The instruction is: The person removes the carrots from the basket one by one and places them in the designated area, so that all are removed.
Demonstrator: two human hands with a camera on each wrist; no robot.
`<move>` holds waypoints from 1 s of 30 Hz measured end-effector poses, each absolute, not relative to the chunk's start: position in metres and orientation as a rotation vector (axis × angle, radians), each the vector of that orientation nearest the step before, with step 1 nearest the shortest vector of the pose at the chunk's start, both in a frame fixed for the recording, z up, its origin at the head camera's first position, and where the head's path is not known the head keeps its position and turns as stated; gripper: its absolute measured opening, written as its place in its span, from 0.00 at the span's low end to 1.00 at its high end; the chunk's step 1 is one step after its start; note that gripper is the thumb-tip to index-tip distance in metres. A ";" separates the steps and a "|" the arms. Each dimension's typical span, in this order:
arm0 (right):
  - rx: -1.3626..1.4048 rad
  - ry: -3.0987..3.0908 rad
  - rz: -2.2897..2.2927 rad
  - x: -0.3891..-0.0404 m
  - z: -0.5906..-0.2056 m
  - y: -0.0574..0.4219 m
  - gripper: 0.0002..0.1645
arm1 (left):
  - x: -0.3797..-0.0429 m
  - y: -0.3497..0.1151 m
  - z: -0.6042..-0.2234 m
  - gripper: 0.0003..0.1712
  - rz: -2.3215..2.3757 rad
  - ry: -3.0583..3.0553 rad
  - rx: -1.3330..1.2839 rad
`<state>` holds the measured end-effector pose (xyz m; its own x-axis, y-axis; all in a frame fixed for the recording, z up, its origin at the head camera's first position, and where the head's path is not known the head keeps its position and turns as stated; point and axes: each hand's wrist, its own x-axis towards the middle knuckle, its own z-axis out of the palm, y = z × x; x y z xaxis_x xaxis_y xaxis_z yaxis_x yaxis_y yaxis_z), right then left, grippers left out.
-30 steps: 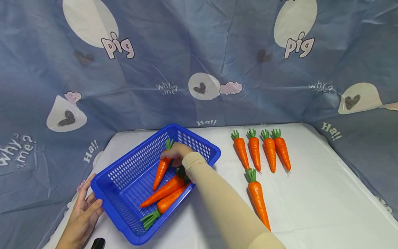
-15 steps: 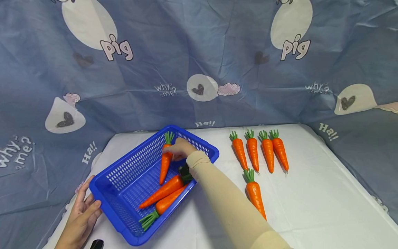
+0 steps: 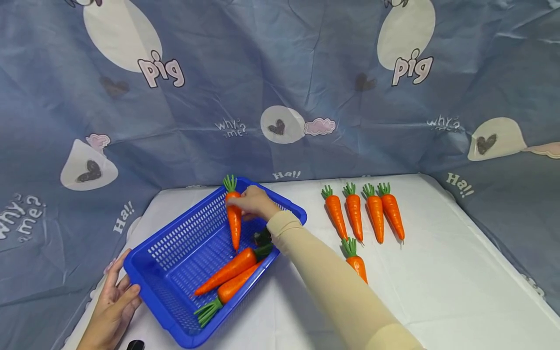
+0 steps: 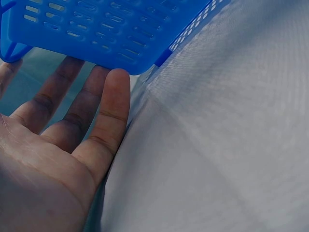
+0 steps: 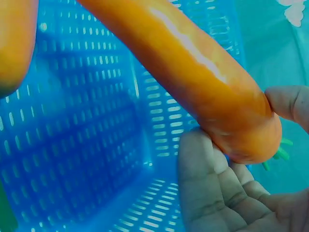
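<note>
Head view: a blue basket (image 3: 150,306) sits askew on the white cloth (image 3: 450,272), its near end towards the left hand (image 3: 110,307) and one long side under the right sleeve (image 3: 323,287) — an angle that likely suits both arms.
Left hand: outside the basket, fingers fairly straight against its end and thumb at the rim; a light bracing touch rather than a clench, presumably so the basket does not slide.
Right hand (image 3: 258,201): pinching the held carrot (image 3: 234,218) by its thick upper part, thumb on one side and fingers on the other, as the right wrist view shows. The broad end probably gives the surest hold.
Held carrot: over the basket's far half, leafy top up at the far rim and tip pointing down; whether the tip touches the basket, I cannot tell.
Basket contents: an orange carrot (image 3: 229,271) and a leafy carrot (image 3: 232,289) lie side by side along the near long wall, which perhaps keeps them in line. A dark green thing (image 3: 262,237) is partly hidden by the sleeve.
Row of four carrots (image 3: 354,216): leaves away from the person, tips nearer — seemingly laid out in order.
Lone carrot (image 3: 356,266): nearer than the row, its lower part behind the sleeve.
</note>
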<state>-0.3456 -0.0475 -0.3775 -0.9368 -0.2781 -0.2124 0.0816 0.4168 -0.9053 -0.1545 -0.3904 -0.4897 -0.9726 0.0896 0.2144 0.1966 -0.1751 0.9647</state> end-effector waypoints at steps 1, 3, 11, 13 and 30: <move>-0.174 2.329 -1.556 -0.345 -0.377 -0.047 0.23 | -0.154 -0.390 -0.490 0.45 -2.329 -1.970 -0.344; -0.199 2.296 -1.602 -0.344 -0.375 -0.044 0.20 | -0.154 -0.390 -0.490 0.45 -2.325 -1.972 -0.342; -0.279 2.271 -1.649 -0.336 -0.360 -0.029 0.23 | -0.155 -0.389 -0.491 0.46 -2.308 -1.984 -0.295; -0.293 2.284 -1.636 -0.334 -0.355 -0.024 0.25 | -0.155 -0.390 -0.491 0.46 -2.309 -1.986 -0.287; -0.443 2.354 -1.597 -0.312 -0.322 0.027 0.31 | -0.156 -0.389 -0.493 0.46 -2.349 -1.904 -0.419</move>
